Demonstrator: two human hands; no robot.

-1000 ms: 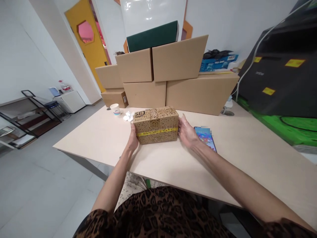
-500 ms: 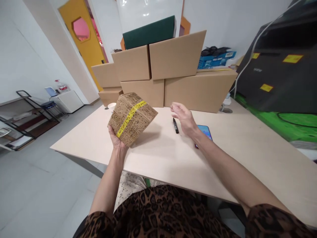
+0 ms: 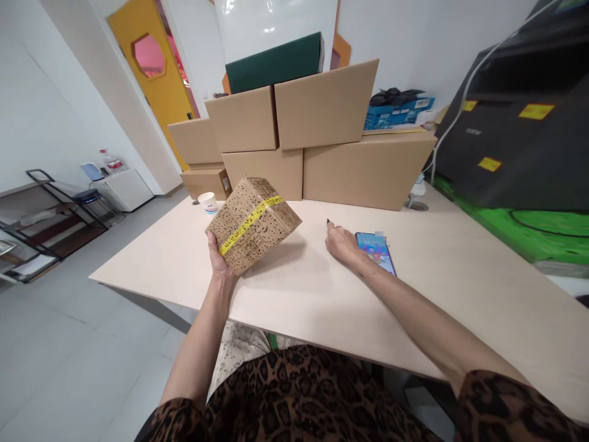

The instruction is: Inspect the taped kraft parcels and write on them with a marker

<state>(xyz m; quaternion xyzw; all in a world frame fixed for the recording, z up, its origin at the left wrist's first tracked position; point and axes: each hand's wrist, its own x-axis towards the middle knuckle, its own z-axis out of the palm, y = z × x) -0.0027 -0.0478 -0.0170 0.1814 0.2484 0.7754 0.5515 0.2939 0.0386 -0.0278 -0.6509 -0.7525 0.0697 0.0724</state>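
Observation:
My left hand point(image 3: 219, 258) grips the lower left corner of a speckled brown cardboard box point(image 3: 257, 227) with a yellow tape strip, held tilted over the table. To its right, my right hand point(image 3: 341, 243) is closed round a black marker point(image 3: 328, 221); only the marker's tip shows past the fingers. A phone point(image 3: 375, 250) with a lit screen lies just right of that hand, partly behind the wrist.
Large cardboard boxes point(image 3: 350, 175) are stacked along the back of the table point(image 3: 285, 301), topped by a dark green box point(image 3: 275, 63). A paper cup point(image 3: 208, 202) stands behind the speckled box. Dark equipment point(image 3: 497, 135) stands at right.
My right hand has come down onto the marker and closed round it. The speckled box has shifted slightly right and turned a little, showing more of the cup.

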